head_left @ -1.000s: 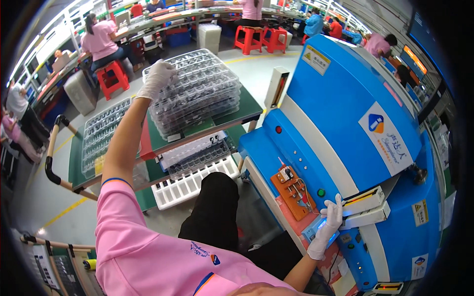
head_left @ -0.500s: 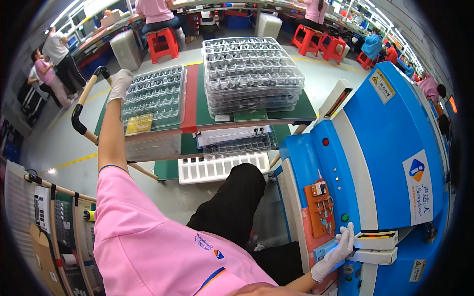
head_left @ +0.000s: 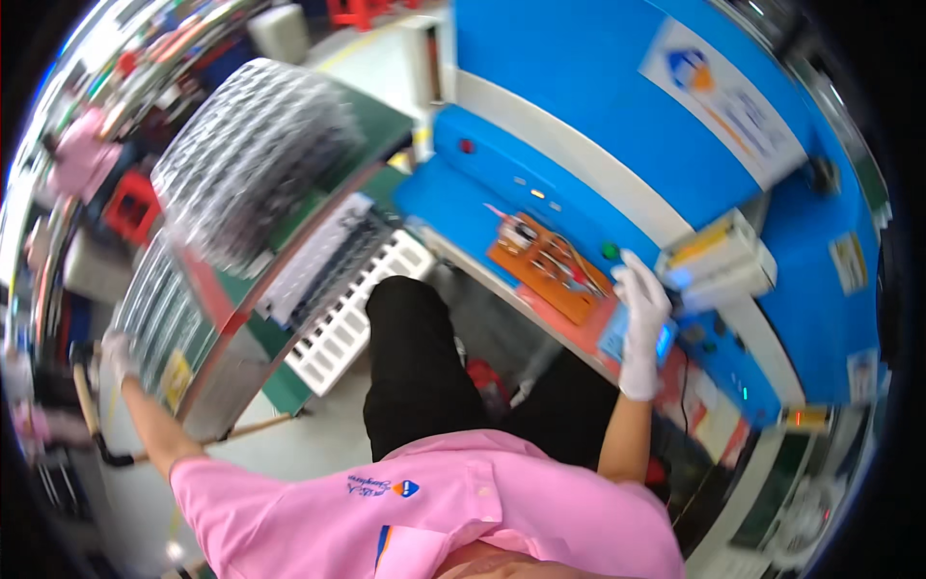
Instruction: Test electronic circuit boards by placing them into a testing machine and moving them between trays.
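Observation:
My right hand [head_left: 644, 314], in a white glove, is raised with its fingers stretched out and nothing visible in them. It is in front of a small light-blue box [head_left: 615, 335] with a lit display, close to a green button [head_left: 611, 251] on the blue machine [head_left: 598, 68]. Beside it lies an orange fixture block [head_left: 550, 265] with metal clamps. My left hand [head_left: 118, 355], gloved too, is far out at the left, at the outer edge of a clear plastic tray [head_left: 159, 299] on the cart. Motion blur hides its fingers and whether it grips the tray.
A tall stack of clear trays [head_left: 256, 159] stands on the cart's green top. Beneath is a white slotted tray [head_left: 333, 347] on the lower shelf. A white-and-yellow box-shaped part [head_left: 719, 256] juts from the machine. Red stools [head_left: 130, 207] and a seated person [head_left: 82, 159] are behind the cart.
The view has swung to the right, so the machine fills more of the picture and the cart sits left. My left hand stays by the tray; my right hand remains near the green button.

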Motion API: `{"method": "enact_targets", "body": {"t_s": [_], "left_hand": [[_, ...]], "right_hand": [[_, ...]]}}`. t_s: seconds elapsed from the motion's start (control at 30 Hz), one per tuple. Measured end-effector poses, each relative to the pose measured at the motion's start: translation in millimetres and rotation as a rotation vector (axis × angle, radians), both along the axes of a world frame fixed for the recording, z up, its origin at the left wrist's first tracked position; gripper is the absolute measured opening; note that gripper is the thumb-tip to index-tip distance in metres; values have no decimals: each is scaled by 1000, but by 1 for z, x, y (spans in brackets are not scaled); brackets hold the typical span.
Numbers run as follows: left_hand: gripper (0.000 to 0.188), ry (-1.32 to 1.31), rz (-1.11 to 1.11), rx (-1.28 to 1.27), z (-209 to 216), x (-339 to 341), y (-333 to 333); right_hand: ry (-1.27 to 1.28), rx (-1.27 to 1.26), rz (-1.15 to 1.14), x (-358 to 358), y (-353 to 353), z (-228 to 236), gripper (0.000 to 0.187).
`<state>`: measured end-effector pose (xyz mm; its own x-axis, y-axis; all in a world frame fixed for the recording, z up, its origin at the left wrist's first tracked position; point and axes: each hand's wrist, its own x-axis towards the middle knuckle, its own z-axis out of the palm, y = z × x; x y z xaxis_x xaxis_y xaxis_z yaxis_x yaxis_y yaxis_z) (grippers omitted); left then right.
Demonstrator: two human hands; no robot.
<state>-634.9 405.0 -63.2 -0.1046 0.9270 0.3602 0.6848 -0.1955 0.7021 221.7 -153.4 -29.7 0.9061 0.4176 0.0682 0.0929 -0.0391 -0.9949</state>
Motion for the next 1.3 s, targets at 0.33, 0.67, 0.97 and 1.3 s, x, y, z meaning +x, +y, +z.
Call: {"method": "enact_targets", "body": {"t_s": [0.33,0.67,0.97,1.3], "left_hand": [[30,-1082,-503,-214,147,262,-114],[13,-351,-713,-336,98,505,-284],[31,-642,-942,-509,15,652,-348],[39,-216,-748,267,-29,748,-368]], "right_hand": [[-920,-164,343,-24,42,-1,18],[-682,-535,135,-22,38,34,26],[-1015,-628,448,-20,120,-2,28],[-928,-161,54,-17,39,47,25]]}}
